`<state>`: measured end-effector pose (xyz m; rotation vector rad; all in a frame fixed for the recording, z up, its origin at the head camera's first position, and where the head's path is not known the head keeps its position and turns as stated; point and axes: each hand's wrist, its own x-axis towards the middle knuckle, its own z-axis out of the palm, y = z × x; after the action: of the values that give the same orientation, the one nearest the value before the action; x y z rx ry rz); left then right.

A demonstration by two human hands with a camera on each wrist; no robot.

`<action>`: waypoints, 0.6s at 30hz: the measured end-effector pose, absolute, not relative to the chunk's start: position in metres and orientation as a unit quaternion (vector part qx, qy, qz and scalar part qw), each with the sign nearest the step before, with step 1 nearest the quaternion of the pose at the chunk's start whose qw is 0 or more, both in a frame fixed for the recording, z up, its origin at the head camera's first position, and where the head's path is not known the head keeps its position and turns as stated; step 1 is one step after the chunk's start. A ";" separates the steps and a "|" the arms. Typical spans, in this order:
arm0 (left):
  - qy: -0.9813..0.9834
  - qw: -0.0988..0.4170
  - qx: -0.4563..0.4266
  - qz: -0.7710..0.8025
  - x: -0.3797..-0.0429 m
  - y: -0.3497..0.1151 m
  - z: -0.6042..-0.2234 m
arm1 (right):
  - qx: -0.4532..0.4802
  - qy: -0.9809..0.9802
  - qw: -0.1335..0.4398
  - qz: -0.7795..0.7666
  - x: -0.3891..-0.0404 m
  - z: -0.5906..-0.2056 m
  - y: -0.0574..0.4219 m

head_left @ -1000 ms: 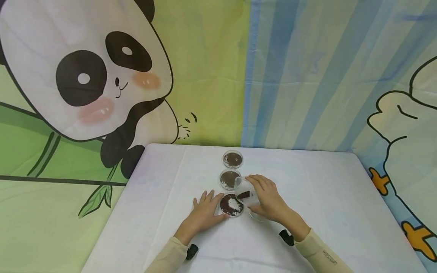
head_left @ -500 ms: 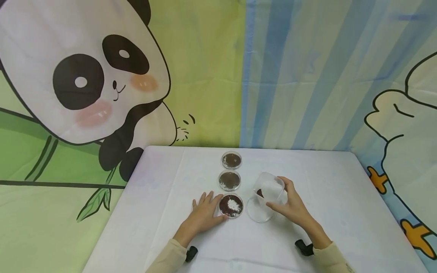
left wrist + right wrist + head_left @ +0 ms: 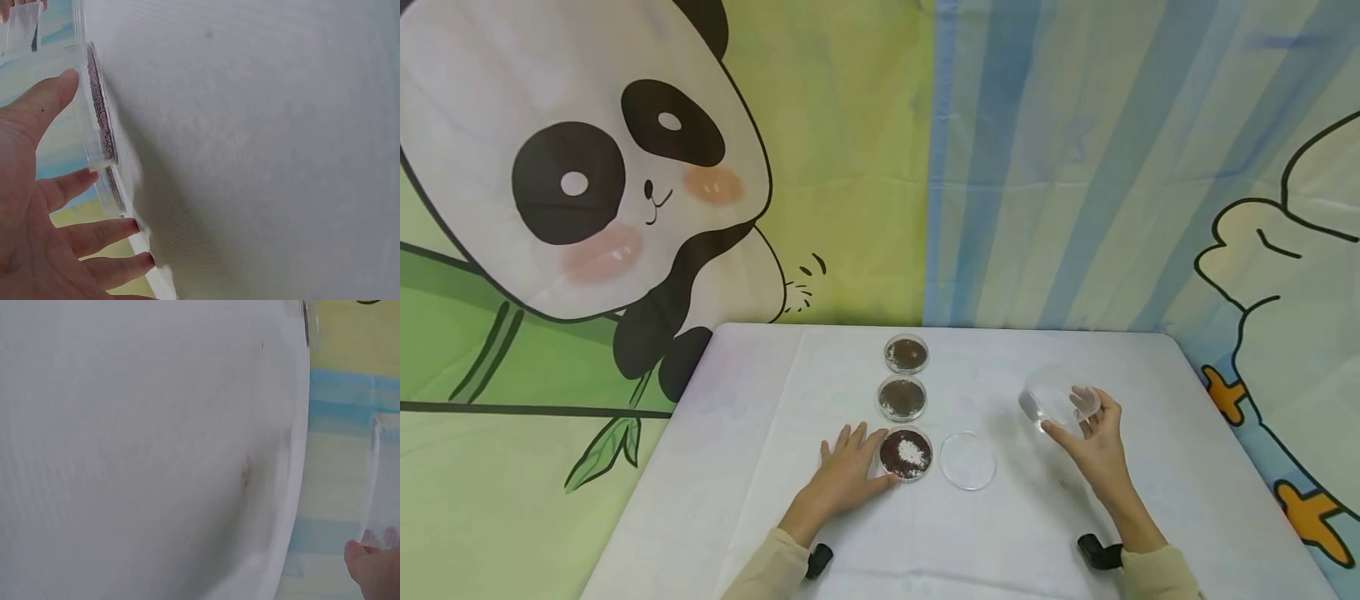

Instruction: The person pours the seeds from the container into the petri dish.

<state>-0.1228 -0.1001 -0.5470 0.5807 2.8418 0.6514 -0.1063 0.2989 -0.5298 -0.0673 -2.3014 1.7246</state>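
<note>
My left hand (image 3: pixel 846 477) lies beside the nearest petri dish (image 3: pixel 906 455), which holds dark brown granules with a white powder patch on top. Its thumb and index finger are fairly straight and touch the dish's left rim; the other fingers are spread. Farther right, my right hand (image 3: pixel 1099 454) grips a clear plastic cup (image 3: pixel 1037 407), tilted above the table. In the right wrist view the cup (image 3: pixel 386 469) shows only in part, with fingertips (image 3: pixel 355 551) at its lower edge. A clear round petri dish lid (image 3: pixel 967 462) lies between the dish and the right hand.
Two more petri dishes, a middle one (image 3: pixel 902 398) and a far one (image 3: pixel 906 354), continue the line behind the nearest dish, both filled with brown granules. The white table (image 3: pixel 820 367) ends at a printed curtain (image 3: pixel 850 167).
My right hand has carried the cup from over the nearest dish rightward, past the clear lid, which now shows fully. The dark material seen in the cup earlier is no longer visible. My left hand stays.
</note>
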 end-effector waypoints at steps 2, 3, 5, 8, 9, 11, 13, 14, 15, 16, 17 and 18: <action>0.952 0.083 0.196 0.220 -0.123 -0.100 -0.547 | -0.043 -0.780 0.145 0.607 -0.108 -0.530 0.303; 0.952 0.083 0.196 0.220 -0.123 -0.100 -0.547 | -0.056 -0.776 0.150 0.610 -0.109 -0.531 0.306; 0.952 0.084 0.196 0.221 -0.123 -0.100 -0.547 | -0.083 -0.764 0.156 0.621 -0.111 -0.531 0.311; 0.951 0.086 0.196 0.222 -0.123 -0.100 -0.547 | -0.141 -0.758 0.150 0.618 -0.114 -0.532 0.321; 0.952 0.088 0.195 0.220 -0.123 -0.100 -0.548 | -0.163 -0.760 0.146 0.612 -0.115 -0.533 0.325; 0.952 0.090 0.195 0.219 -0.123 -0.100 -0.548 | -0.205 -0.766 0.133 0.595 -0.117 -0.534 0.332; 0.952 0.092 0.194 0.217 -0.124 -0.100 -0.549 | -0.236 -0.772 0.121 0.577 -0.118 -0.535 0.338; 0.952 0.093 0.194 0.217 -0.124 -0.100 -0.549 | -0.247 -0.775 0.116 0.570 -0.118 -0.536 0.340; 0.952 0.093 0.194 0.217 -0.124 -0.100 -0.549 | -0.255 -0.775 0.113 0.566 -0.118 -0.536 0.342; 0.952 0.092 0.194 0.219 -0.123 -0.100 -0.549 | -0.262 -0.774 0.110 0.566 -0.118 -0.537 0.344; 0.952 0.092 0.194 0.219 -0.123 -0.100 -0.549 | -0.267 -0.773 0.109 0.565 -0.119 -0.537 0.345; 0.952 0.091 0.194 0.219 -0.124 -0.100 -0.548 | -0.271 -0.770 0.111 0.567 -0.119 -0.538 0.346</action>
<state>-0.1235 -0.1004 -0.5485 0.5776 2.8280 0.6498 -0.1189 0.3461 -0.5380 -0.7957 -2.2631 1.6643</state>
